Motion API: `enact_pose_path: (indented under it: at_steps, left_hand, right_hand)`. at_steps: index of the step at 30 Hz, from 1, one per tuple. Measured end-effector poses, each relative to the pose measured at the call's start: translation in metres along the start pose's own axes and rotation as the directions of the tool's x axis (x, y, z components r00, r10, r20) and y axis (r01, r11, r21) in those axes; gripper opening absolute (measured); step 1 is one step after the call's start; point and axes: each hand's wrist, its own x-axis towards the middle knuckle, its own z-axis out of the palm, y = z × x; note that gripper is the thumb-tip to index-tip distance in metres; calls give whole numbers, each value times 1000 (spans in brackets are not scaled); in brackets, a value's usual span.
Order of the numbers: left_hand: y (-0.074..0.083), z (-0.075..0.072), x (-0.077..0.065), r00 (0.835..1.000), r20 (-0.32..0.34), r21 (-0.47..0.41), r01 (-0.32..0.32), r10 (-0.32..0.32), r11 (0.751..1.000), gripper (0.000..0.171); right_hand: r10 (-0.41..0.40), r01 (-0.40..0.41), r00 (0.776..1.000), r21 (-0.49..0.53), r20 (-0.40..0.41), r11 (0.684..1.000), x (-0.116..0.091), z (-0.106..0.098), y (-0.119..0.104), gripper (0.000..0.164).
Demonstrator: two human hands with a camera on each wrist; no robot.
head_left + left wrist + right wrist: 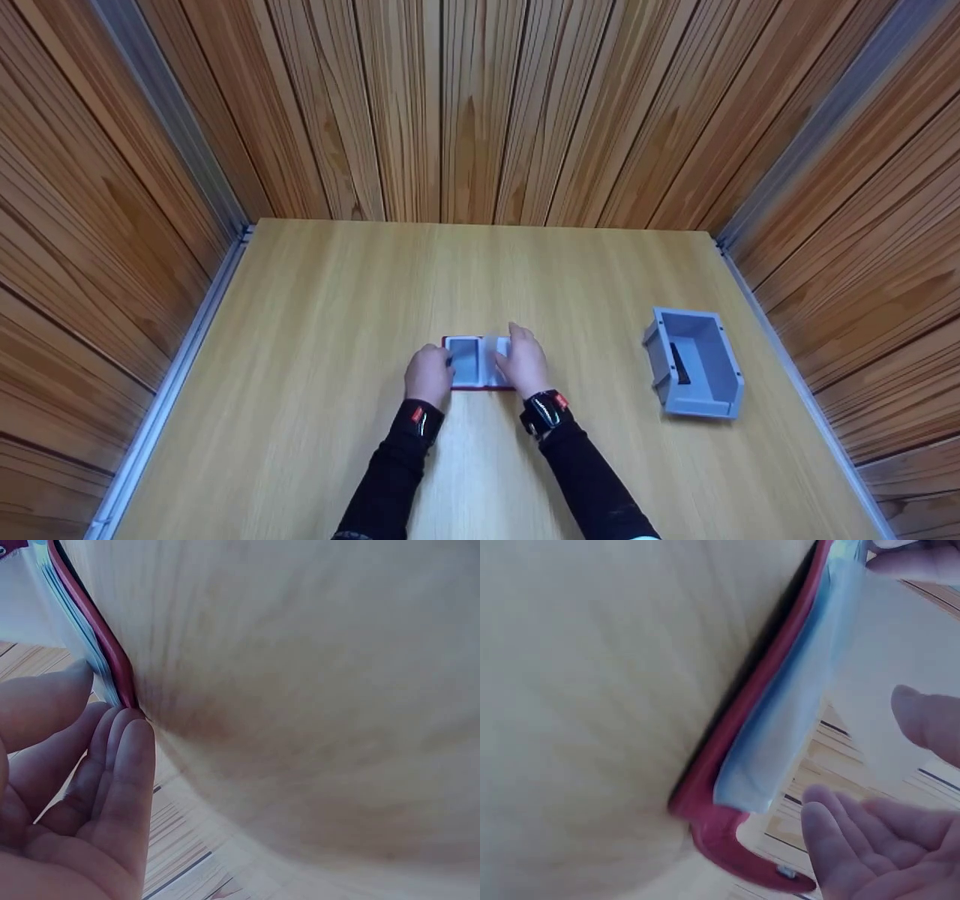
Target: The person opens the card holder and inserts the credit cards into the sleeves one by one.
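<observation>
A red-covered card holder (465, 363) with clear plastic sleeves lies open on the table, between both hands. My left hand (429, 375) pinches its left edge; in the left wrist view the thumb lies against the sleeve stack (79, 634) and the fingertips are at the red cover (112, 656). At the right side is my right hand (525, 364), its thumb spread away from the fingers. A motion-blurred sleeve (491, 358) stands near that thumb in the head view. In the right wrist view, a red strap (735, 855) with a metal snap curves out from the cover.
To the right on the wooden table (337, 300) stands a grey plastic bin (709, 356) with a thin black object (679, 364) inside. Wood-panelled walls (480, 112) enclose the back and both sides, with metal rails along the side edges.
</observation>
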Motion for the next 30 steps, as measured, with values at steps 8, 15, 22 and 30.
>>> enact_pose_path:
  at_steps: [8,15,22,30]
  left_hand:
    - [1,0,0,1000,8,-3,11,-11,1000,15]
    - [1,0,0,1000,-5,-14,23,-23,1000,11]
    - [-2,2,1,1000,-23,-16,0,-1,1000,8]
    - [-3,3,0,997,-77,-26,-35,33,999,8]
  right_hand:
    - [-72,72,997,-32,22,997,-3,9,-3,41]
    - [-164,168,984,-42,72,985,-5,12,-7,37]
    - [-203,207,975,-39,91,978,-7,13,-8,32]
    - [-231,238,968,-67,103,969,-8,17,-10,32]
